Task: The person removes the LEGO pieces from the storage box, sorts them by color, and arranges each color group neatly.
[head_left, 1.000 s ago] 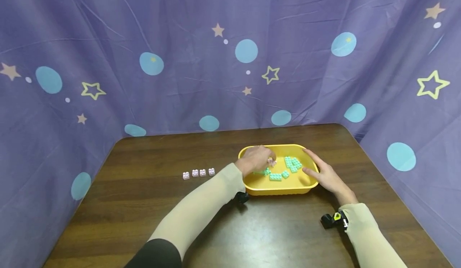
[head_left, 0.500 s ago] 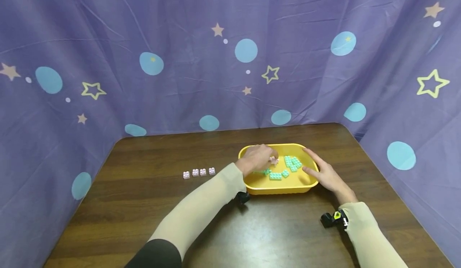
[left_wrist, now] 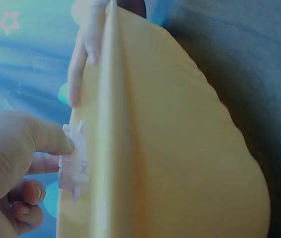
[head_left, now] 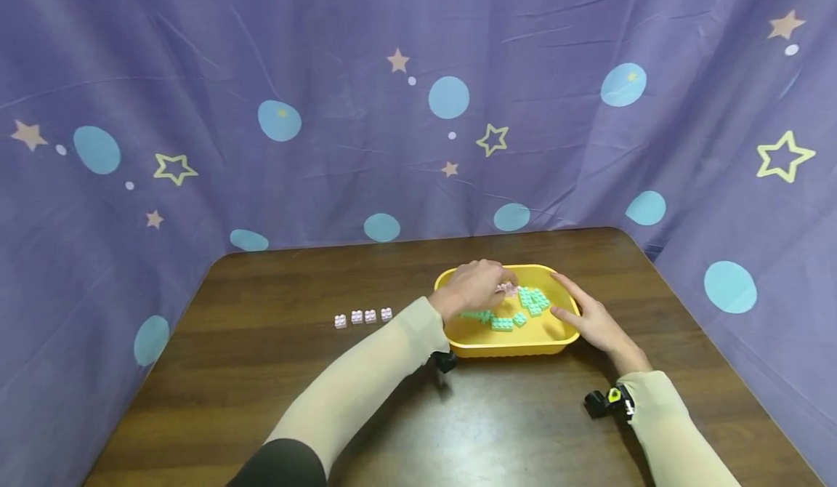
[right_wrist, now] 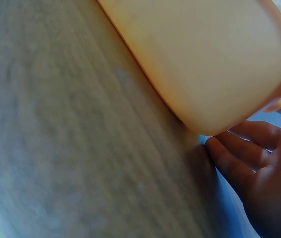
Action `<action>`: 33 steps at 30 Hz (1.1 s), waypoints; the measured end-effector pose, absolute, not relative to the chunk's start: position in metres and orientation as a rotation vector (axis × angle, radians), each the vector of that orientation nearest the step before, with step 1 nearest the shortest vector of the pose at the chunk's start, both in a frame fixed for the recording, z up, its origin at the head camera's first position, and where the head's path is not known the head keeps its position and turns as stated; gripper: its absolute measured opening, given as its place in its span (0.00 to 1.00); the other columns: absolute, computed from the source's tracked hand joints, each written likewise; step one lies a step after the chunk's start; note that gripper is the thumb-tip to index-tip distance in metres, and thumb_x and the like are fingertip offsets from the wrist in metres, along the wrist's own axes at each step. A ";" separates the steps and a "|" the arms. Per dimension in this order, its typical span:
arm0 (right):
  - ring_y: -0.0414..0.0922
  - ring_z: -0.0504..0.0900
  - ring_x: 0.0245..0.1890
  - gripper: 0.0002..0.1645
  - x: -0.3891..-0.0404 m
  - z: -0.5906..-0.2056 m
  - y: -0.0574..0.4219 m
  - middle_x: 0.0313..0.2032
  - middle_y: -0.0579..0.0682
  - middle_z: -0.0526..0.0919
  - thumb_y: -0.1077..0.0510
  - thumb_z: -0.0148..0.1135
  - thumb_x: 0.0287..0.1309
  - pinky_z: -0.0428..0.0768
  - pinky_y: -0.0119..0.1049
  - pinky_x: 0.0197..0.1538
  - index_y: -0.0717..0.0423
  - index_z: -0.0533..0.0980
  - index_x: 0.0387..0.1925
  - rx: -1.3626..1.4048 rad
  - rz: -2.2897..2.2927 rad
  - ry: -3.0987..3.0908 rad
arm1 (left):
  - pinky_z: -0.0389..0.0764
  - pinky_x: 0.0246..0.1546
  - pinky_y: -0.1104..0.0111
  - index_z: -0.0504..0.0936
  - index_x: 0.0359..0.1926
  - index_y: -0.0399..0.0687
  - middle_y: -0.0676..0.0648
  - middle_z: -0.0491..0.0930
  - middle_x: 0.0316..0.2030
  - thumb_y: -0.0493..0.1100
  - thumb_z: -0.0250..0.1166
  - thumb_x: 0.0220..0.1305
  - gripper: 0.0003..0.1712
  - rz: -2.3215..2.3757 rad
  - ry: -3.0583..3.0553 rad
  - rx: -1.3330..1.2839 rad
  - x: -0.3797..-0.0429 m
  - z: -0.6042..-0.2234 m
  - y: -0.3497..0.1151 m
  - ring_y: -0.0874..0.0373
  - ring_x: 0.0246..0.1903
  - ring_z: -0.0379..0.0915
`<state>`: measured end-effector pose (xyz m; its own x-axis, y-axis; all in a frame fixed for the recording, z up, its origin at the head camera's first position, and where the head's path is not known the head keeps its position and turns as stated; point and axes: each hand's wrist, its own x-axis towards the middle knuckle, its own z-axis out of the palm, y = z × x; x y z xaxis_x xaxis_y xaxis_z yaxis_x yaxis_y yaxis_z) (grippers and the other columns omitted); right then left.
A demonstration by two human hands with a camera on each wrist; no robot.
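Observation:
My left hand [head_left: 476, 285] reaches over the left side of a yellow plastic bin [head_left: 510, 351]. Its thumb and a finger pinch pale pink toy building bricks [left_wrist: 75, 161] inside the bin, while its other fingers curl in below, seen in the left wrist view. The hand partly hides these bricks in the head view. My right hand [head_left: 593, 320] holds the bin's right end, thumb over the rim, other fingers against the outer wall in the right wrist view. Mint green bricks [head_left: 502, 324] lie on the bin floor, several of them clustered toward the right.
Left of the bin, small pink bricks [head_left: 370, 316] stand in a loose row on the brown wooden table [head_left: 275, 371]. A purple curtain [head_left: 340, 131] with stars and blue dots hangs behind the table and along both sides.
My left hand has shifted right inside the bin, and the pink bricks at its fingertips have moved right with it, closer to the green cluster. The right hand keeps its place on the bin.

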<state>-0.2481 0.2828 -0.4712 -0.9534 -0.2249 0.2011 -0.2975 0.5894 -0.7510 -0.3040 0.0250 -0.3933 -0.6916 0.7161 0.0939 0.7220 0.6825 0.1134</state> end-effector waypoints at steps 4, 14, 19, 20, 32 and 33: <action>0.64 0.58 0.70 0.41 -0.248 -0.472 0.284 0.72 0.62 0.58 0.50 0.60 0.64 0.57 0.64 0.66 0.48 0.55 0.75 0.453 1.320 -2.726 | 0.76 0.30 0.69 0.82 0.53 0.68 0.59 0.81 0.45 0.47 0.63 0.62 0.18 -0.223 -2.812 -1.244 -0.298 -0.384 0.026 0.65 0.37 0.76; 0.65 0.58 0.70 0.41 -0.249 -0.473 0.285 0.72 0.62 0.57 0.50 0.60 0.65 0.56 0.65 0.66 0.46 0.55 0.75 0.449 1.316 -2.735 | 0.74 0.29 0.70 0.83 0.51 0.68 0.61 0.79 0.43 0.45 0.61 0.61 0.18 -0.282 -2.747 -1.298 -0.283 -0.359 0.014 0.66 0.33 0.72; 0.65 0.58 0.70 0.41 -0.249 -0.473 0.285 0.72 0.62 0.58 0.51 0.60 0.65 0.56 0.64 0.66 0.47 0.55 0.75 0.457 1.319 -2.723 | 0.72 0.26 0.72 0.83 0.52 0.65 0.60 0.80 0.43 0.44 0.61 0.62 0.18 -0.305 -2.734 -1.311 -0.278 -0.352 -0.003 0.65 0.31 0.72; 0.64 0.58 0.70 0.41 -0.248 -0.473 0.285 0.72 0.62 0.58 0.51 0.60 0.65 0.56 0.64 0.66 0.47 0.55 0.75 0.460 1.322 -2.720 | 0.72 0.25 0.72 0.83 0.52 0.65 0.60 0.80 0.44 0.44 0.61 0.62 0.18 -0.308 -2.733 -1.309 -0.277 -0.351 -0.007 0.65 0.31 0.71; 0.64 0.58 0.69 0.41 -0.247 -0.471 0.284 0.72 0.62 0.58 0.50 0.60 0.65 0.57 0.65 0.65 0.46 0.54 0.75 0.469 1.321 -2.723 | 0.74 0.30 0.71 0.84 0.50 0.64 0.59 0.81 0.42 0.44 0.63 0.61 0.16 -0.404 -2.745 -1.236 -0.260 -0.347 -0.061 0.64 0.32 0.72; 0.65 0.58 0.69 0.42 -0.247 -0.471 0.285 0.72 0.62 0.58 0.50 0.60 0.65 0.58 0.65 0.64 0.45 0.54 0.75 0.463 1.319 -2.725 | 0.74 0.31 0.70 0.84 0.50 0.64 0.59 0.81 0.41 0.44 0.63 0.61 0.16 -0.410 -2.738 -1.226 -0.259 -0.347 -0.066 0.64 0.32 0.72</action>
<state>-0.2468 0.2846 -0.4709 -0.9513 -0.2346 0.1998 -0.3023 0.5840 -0.7534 -0.2588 -0.0657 -0.3473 -0.6667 0.7146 0.2117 0.7453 0.6367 0.1979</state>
